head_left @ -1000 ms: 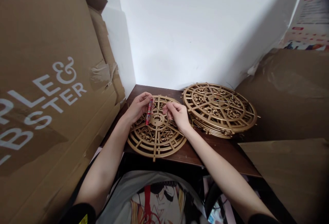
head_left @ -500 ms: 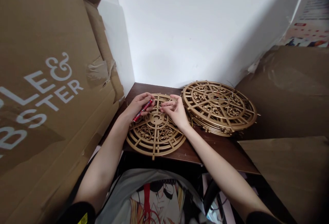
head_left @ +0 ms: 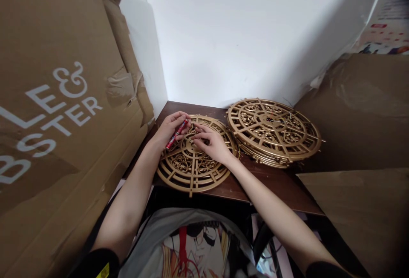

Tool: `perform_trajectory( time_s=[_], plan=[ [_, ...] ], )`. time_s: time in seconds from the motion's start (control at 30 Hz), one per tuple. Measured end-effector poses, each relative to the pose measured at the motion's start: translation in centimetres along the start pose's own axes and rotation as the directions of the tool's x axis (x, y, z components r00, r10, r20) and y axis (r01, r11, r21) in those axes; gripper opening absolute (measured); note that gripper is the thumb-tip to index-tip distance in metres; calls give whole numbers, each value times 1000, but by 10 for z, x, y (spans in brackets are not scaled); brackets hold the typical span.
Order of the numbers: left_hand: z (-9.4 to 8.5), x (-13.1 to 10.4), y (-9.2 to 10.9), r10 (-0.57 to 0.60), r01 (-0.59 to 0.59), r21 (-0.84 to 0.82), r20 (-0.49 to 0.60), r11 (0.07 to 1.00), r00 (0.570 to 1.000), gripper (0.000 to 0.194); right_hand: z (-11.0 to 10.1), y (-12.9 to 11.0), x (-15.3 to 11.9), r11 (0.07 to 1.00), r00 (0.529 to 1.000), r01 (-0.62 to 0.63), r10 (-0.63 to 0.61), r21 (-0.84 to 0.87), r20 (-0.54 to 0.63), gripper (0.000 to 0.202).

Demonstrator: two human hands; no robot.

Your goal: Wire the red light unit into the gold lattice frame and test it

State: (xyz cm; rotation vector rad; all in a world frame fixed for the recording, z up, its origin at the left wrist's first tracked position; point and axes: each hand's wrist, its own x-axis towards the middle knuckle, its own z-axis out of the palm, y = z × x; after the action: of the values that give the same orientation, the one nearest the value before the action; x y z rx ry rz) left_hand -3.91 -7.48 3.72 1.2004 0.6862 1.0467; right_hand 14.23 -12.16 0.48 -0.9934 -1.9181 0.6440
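Note:
My left hand (head_left: 174, 128) is closed around a slim red tube with pale printing (head_left: 177, 134), held slanted over the upper left of a round gold openwork panel (head_left: 192, 187). The panel lies on a dark brown tabletop, with scrollwork between its spokes and a hub in the middle. Over the panel's hub and right half, my right hand (head_left: 212, 141) hovers or rests with fingers apart and pointing left. Nothing shows clearly in it. Both hands hide parts of the panel's upper half, and whether the right fingertips touch the metal I cannot tell.
To the right stands a stack of similar gold panels (head_left: 275, 133) with thin wires on top. A large cardboard box (head_left: 73, 141) with white lettering rises on the left, and more cardboard (head_left: 358, 112) is at the right. A white wall (head_left: 239, 35) backs the brown tabletop (head_left: 271, 184).
My right hand has shifted left over the hub, its fingers reaching further toward my left hand. The left hand keeps the red tube and has barely moved.

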Motion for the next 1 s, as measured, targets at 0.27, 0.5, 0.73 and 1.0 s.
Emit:
perform_trajectory(
  time_s=[0.27, 0.5, 0.73, 1.0],
  plan=[
    [2, -1, 3, 7, -7, -6, -26, 1000, 1000, 25, -2, 4, 2, 975, 996, -85, 88, 204, -9, 14],
    [0, 2, 3, 47, -53, -48, -127, 997, 991, 17, -7, -4, 4, 893, 978, -168, 205, 417, -46, 18],
    [-1, 2, 0, -21, 18, -17, -201, 1000, 979, 19, -7, 0, 4, 873, 982, -122, 174, 473, -69, 18],
    [1, 0, -5, -103, 112, 126, -78, 986, 992, 16, -6, 2, 3, 812, 979, -140, 199, 567, -43, 20]
  ],
)
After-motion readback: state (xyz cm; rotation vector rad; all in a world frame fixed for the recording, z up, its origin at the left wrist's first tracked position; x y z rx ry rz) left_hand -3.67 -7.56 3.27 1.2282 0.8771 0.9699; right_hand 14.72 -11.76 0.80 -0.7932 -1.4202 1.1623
